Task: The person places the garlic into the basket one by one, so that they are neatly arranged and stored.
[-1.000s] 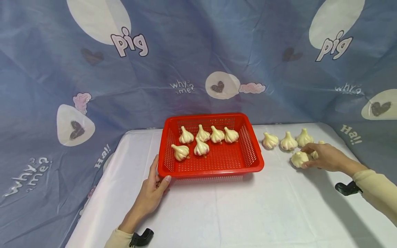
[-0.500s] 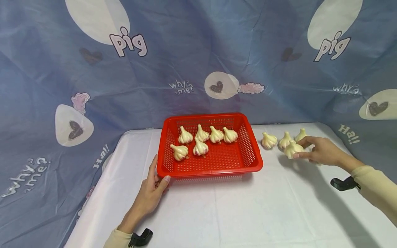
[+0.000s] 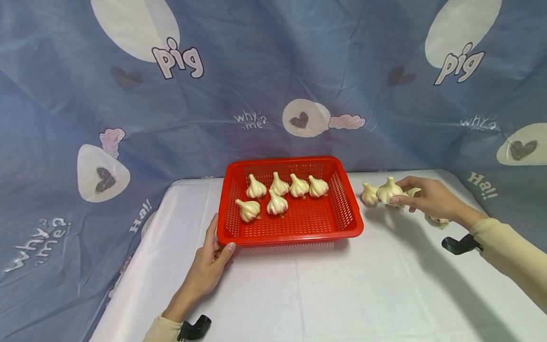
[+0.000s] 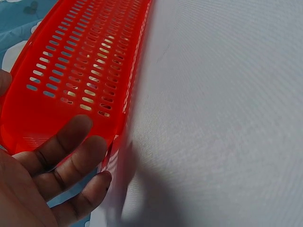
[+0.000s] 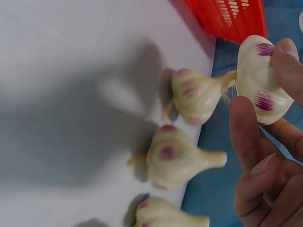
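Note:
My right hand point(image 3: 427, 195) pinches a garlic bulb point(image 3: 389, 190) between thumb and fingers, raised above the right side of the table. In the right wrist view this garlic bulb point(image 5: 260, 71) shows purple patches and a tuft of roots. My left hand point(image 3: 208, 266) holds the front-left corner of a red plastic basket point(image 3: 290, 237). Its thumb lies at the front rim, and its curled fingers point(image 4: 78, 161) show by the slotted wall in the left wrist view. Several garlic bulbs point(image 3: 277, 203) lie inside, toward the back and left.
On the white-covered table point(image 3: 342, 289), more garlic bulbs stand right of the basket, among them a garlic bulb point(image 3: 369, 194) near its edge. The right hand partly hides others. A blue printed cloth point(image 3: 256, 85) hangs behind the table.
My right hand has lifted the garlic bulb off the table and carried it left and toward the back, closer to the basket. The left hand and basket stay put.

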Available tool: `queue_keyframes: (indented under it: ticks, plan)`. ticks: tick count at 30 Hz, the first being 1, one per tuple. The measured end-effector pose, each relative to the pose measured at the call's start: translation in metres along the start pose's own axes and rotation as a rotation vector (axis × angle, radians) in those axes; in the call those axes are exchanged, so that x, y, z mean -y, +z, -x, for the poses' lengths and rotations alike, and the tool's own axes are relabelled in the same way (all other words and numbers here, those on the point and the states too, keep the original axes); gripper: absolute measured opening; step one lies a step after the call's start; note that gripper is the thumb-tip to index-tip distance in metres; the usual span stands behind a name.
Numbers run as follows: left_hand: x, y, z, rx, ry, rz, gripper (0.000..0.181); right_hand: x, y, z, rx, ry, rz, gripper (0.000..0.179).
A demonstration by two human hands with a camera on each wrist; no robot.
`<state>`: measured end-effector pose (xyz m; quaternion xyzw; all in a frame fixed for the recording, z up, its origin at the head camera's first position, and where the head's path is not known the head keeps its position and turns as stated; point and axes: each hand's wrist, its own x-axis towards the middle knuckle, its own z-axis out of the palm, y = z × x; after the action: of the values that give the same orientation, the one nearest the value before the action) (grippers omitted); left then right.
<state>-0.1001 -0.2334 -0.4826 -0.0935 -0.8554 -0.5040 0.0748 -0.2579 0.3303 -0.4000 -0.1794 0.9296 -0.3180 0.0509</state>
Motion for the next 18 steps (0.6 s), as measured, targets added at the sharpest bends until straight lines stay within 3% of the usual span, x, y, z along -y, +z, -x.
queue_keyframes:
  ticks: [10,18]
  plan:
    - [0.0,-0.001,0.001,-0.003,0.004,-0.008,0.085,0.025,0.003,-0.024,-0.012,-0.083,0.052,0.051]
    - [-0.001,-0.001,0.0,0.002,0.0,-0.005,0.085,0.046,0.005,-0.036,0.022,-0.086,-0.023,0.048]
